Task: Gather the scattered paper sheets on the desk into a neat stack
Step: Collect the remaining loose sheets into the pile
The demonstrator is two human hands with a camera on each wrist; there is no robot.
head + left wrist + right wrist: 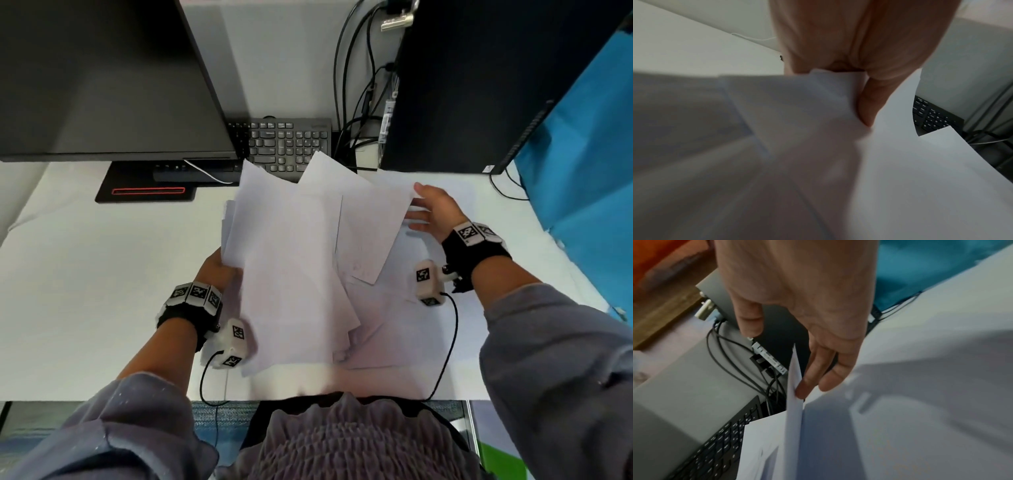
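Gripping the loose paper sheets (291,260) at their left edge, the left hand (214,269) pinches them at frame centre above the white tabletop (96,274). On the right, the right hand (436,210) touches a sheet corner with relaxed, straight fingers.

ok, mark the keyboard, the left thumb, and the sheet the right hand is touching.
keyboard (287,144): head view, middle of the keys.
left thumb (869,104): left wrist view, thumb pad on paper.
sheet (373,219): head view, centre of the raised sheet.
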